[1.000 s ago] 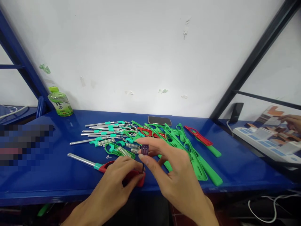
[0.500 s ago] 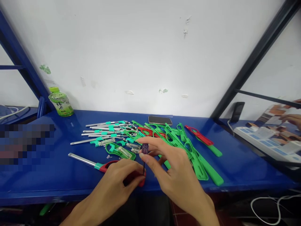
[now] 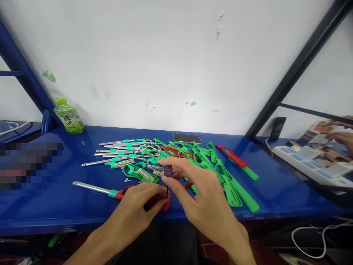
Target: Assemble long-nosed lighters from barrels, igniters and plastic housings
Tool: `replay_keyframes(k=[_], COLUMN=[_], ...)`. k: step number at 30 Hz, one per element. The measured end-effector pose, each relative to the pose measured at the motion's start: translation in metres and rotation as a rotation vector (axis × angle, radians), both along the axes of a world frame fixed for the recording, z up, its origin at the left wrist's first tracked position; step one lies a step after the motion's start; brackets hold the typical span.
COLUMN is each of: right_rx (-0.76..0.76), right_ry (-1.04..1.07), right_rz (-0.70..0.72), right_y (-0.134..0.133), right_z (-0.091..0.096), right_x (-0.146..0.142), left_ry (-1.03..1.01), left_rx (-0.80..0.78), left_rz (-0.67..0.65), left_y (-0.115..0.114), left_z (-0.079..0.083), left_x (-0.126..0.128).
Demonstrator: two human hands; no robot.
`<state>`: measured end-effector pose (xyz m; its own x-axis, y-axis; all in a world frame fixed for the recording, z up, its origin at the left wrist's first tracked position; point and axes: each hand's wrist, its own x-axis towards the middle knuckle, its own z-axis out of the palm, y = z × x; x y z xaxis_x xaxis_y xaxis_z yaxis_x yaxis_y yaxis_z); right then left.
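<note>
Near the counter [image 3: 68, 209] edge, our left hand [image 3: 138, 209] pins the red lighter [image 3: 132, 192]. Our right hand [image 3: 201, 198] fingers pinch the purple igniter [image 3: 168, 170]; we should keep its wire vertical

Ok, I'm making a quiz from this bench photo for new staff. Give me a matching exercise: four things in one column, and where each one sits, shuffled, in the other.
Things:
1. drink bottle
2. phone
3. small purple part
4. red-handled lighter

Places:
A. pinched between the right hand's fingertips
B. under the left hand, near the front edge of the blue bench
C. standing at the far left by the wall
D. lying flat at the back, behind the green shells

Pairs: 1-C, 2-D, 3-A, 4-B
</note>
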<state>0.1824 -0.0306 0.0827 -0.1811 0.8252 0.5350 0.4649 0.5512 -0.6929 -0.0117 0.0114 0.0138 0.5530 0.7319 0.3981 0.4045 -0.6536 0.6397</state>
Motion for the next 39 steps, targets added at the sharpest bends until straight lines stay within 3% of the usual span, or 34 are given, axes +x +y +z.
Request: replay_keyframes(k=[13,39], right_rx=[-0.028,-0.169], right_ry=[-0.026,0.086], right_rz=[-0.001,-0.076], right_y=[0.002,0.011], right_z=[-0.001,-0.005], right_x=[0.001,0.007], left_ry=[-0.009,0.012], left_rx=[0.064,-0.200], left_rz=[0.031,-0.021], left_y=[0.003,0.003], left_z=[-0.005,0.000], left_x=[0.000,0.003])
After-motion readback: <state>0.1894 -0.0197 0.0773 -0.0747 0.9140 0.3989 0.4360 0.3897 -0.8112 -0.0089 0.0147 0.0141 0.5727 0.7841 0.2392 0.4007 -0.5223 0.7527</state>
